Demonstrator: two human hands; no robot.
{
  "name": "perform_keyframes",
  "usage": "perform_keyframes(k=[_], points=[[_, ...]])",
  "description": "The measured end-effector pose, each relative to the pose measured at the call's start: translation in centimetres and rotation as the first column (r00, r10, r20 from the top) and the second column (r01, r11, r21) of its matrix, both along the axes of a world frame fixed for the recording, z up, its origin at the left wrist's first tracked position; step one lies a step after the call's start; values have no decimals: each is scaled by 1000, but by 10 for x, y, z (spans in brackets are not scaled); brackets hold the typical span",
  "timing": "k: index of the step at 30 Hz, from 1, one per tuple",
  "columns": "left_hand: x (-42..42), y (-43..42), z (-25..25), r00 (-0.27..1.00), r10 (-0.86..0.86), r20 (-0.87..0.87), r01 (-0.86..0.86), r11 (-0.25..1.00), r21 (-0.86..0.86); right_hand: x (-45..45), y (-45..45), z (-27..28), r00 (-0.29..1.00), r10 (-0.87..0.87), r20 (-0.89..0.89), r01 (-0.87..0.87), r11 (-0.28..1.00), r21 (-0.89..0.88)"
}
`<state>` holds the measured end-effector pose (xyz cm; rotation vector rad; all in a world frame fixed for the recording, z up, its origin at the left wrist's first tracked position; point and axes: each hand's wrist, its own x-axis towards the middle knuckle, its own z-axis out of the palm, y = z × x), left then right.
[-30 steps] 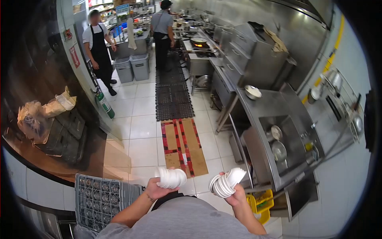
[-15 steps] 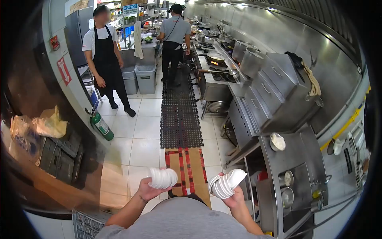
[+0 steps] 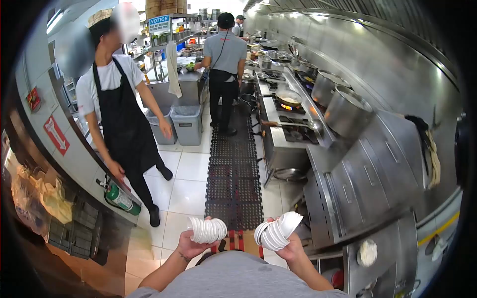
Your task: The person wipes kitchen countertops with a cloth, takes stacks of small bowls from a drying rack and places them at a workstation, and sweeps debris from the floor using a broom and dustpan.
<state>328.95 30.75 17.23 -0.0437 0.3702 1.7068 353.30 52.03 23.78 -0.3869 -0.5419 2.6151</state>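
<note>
The left hand point(image 3: 191, 247) has its grip around a sideways stack of white dishes point(image 3: 208, 231), and the right hand point(image 3: 294, 248) grips a slanted stack point(image 3: 273, 236) nearby.

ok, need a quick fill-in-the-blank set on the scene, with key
1. The left hand holds one stack of small rounded dishes and the right hand holds a second stack, all coloured ____.
2. The rectangular red wall sign shows a white ____.
3. The blue band of the rectangular blue-and-white sign reads ____.
4. The cylindrical fire extinguisher is coloured ____.

Missing words: white; arrow; NOTICE; green.
</note>
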Motion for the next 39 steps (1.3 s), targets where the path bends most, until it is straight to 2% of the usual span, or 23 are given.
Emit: perform_keyframes(k=[1, 3, 5, 7, 11, 13, 14, 15, 17, 19, 20, 21, 23, 24, 25, 27, 28, 29, 31, 32, 35, 37, 39], points=[[-14, 13, 1, 999, 31, -22, -31, 999, -11, -21, 23, 7, 997, 77, -4, -77, 997, 13], [-43, 39, 3, 996, 84, -33, -84, 996, -1, -72, 63, 10, 998, 67, 2, -67, 998, 22], [-77, 62, -3, 972, 221, 79, -219, 975, -29, -121, 103, 16, 996, 92, 21, -93, 995, 44], [-118, 89, -7, 968, 239, 69, -239, 971, -20, -169, 145, 17, 992, 124, 4, -124, 990, 71], [-212, 139, -8, 967, 252, 42, -248, 966, -75, -259, 202, -6, 980, 188, -67, -183, 981, 66], [-262, 182, 4, 980, 187, 64, -190, 981, 35, -305, 229, 5, 996, 83, -35, -83, 996, 19], [-289, 202, 4, 980, 190, 56, -187, 981, -46, -321, 241, 3, 998, 63, -17, -63, 998, -21], [-312, 221, 5, 982, 182, 48, -180, 983, -45, -339, 254, 4, 998, 65, -14, -65, 997, -31], [-360, 264, 11, 989, 145, -14, -145, 989, 4, -370, 280, 6, 995, 95, -36, -94, 995, 28], [-401, 306, 24, 986, 134, -94, -131, 991, 40, -402, 304, -1, 997, 72, -29, -73, 997, -26], [-418, 323, 28, 988, 146, -57, -139, 984, 108, -419, 317, -2, 996, 78, -43, -79, 997, -17], [-436, 338, 29, 986, 149, -69, -141, 984, 104, -439, 331, -2, 994, 87, -60, -87, 996, -2], [-472, 366, 25, 985, 149, 86, -162, 971, 175, -482, 358, -4, 995, 93, -34, -93, 996, 10], [-488, 375, 26, 982, 172, 77, -182, 970, 160, -504, 372, -5, 995, 102, -10, -102, 995, -6], [-504, 382, 21, 979, 187, 82, -198, 967, 161, -526, 386, -6, 993, 116, 18, -115, 993, -19], [-541, 394, 15, 975, 221, 17, -221, 972, 79, -580, 418, -8, 982, 186, -42, -186, 982, 21], [-557, 396, 14, 969, 230, 84, -241, 959, 150, -609, 428, -9, 973, 225, -43, -224, 974, 18], [-575, 398, 9, 959, 261, 113, -275, 952, 135, -637, 433, -12, 963, 266, -36, -266, 964, 7], [-613, 396, -2, 953, 301, 18, -301, 945, 128, -699, 452, -14, 932, 361, -24, -360, 932, 35], [-628, 394, -6, 928, 371, 19, -372, 925, 80, -729, 456, -17, 918, 397, -8, -396, 917, 56], [-664, 373, -11, 845, 534, 23, -534, 845, 28, -811, 452, -13, 852, 522, 41, -524, 852, 26], [-690, 355, -10, 779, 613, 130, -618, 786, -5, -867, 440, 1, 823, 568, 32, -568, 822, 32], [-722, 331, -24, 756, 648, 96, -649, 761, -22, -922, 426, -6, 786, 618, -1, -617, 786, 36]])
